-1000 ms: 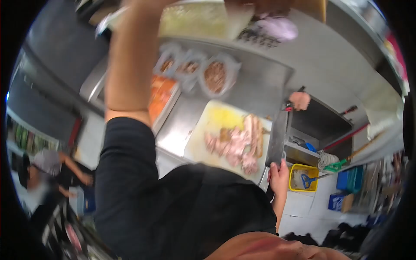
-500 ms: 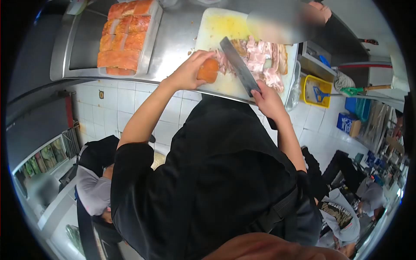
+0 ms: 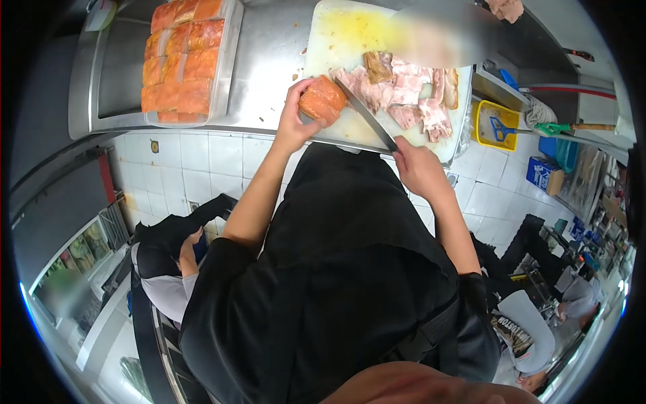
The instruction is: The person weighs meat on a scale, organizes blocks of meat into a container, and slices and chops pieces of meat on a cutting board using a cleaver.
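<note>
My left hand is wrapped round an orange-brown block of roast pork at the front left of the white cutting board. In my right hand is the handle of a long-bladed kitchen knife. Its blade slants up and to the left, with the tip close beside the pork block's right side. Pale pink trimmed meat pieces are spread over the board right of the blade. A browner chunk lies among them. Whether the blade touches the block I cannot tell.
Left on the steel counter, a clear plastic container holds several orange-skinned pork blocks. A yellow bucket and a blue box stand at the right. Other people are behind me on both sides.
The pork block has been turned in my left hand, so a broader face shows. The knife's tip has moved down and left toward the block. The person at lower left has changed posture.
</note>
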### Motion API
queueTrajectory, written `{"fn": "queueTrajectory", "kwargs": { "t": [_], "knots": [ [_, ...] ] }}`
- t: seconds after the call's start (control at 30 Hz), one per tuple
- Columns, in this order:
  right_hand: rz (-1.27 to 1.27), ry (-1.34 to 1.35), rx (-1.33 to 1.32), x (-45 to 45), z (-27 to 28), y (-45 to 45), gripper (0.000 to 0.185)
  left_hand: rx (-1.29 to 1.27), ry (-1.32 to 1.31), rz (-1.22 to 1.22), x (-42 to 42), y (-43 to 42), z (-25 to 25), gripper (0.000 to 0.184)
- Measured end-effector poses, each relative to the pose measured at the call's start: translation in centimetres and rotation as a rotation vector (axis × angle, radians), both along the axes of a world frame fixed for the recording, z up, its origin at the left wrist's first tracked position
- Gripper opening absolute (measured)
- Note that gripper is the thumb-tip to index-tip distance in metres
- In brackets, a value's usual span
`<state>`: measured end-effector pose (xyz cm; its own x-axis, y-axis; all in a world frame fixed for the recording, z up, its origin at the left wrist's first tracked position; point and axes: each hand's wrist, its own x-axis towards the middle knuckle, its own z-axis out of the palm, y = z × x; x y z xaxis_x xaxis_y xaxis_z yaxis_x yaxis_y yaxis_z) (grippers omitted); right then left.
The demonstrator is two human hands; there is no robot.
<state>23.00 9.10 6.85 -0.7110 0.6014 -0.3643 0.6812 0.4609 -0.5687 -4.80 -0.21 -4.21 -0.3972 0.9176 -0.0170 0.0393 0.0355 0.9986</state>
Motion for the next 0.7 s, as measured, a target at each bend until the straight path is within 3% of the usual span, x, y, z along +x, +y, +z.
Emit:
{"fn": "queueTrajectory", "kwargs": {
  "t": [0.03, 0.07, 0.13, 0.23, 0.37, 0.43, 0.7],
  "knots": [
    [-0.007, -0.042, -0.033, 0.3, 0.5, -0.1, 0.015, 0.063, -0.078, -0.069, -0.5, 0.5, -0.6, 0.066],
    [-0.015, -0.087, -0.068, 0.8, 0.9, -0.3, 0.015, 0.064, -0.085, -0.074, -0.3, 1.1, -0.4, 0.066],
    [-0.028, -0.065, -0.094, 1.4, 0.7, -0.9, 0.017, -0.105, 0.091, 0.062, 0.5, 2.2, -0.2, 0.035],
    [-0.142, -0.023, -0.136, 0.9, 0.2, -1.6, 0.02, -0.013, 0.153, 0.137, 1.2, 2.9, 0.4, 0.021],
    [-0.193, -0.065, -0.191, -1.7, -0.6, -1.0, 0.02, -0.069, 0.204, 0.163, 1.4, 3.1, 1.1, 0.023],
    [-0.201, 0.026, -0.146, -3.4, 0.1, -0.7, 0.019, 0.023, 0.563, 0.214, 1.9, 3.4, 1.7, 0.021],
    [-0.2, 0.172, -0.06, -10.1, -0.5, 2.3, 0.019, -0.024, 0.504, 0.203, 2.1, 3.3, 1.4, 0.02]
  ]
}}
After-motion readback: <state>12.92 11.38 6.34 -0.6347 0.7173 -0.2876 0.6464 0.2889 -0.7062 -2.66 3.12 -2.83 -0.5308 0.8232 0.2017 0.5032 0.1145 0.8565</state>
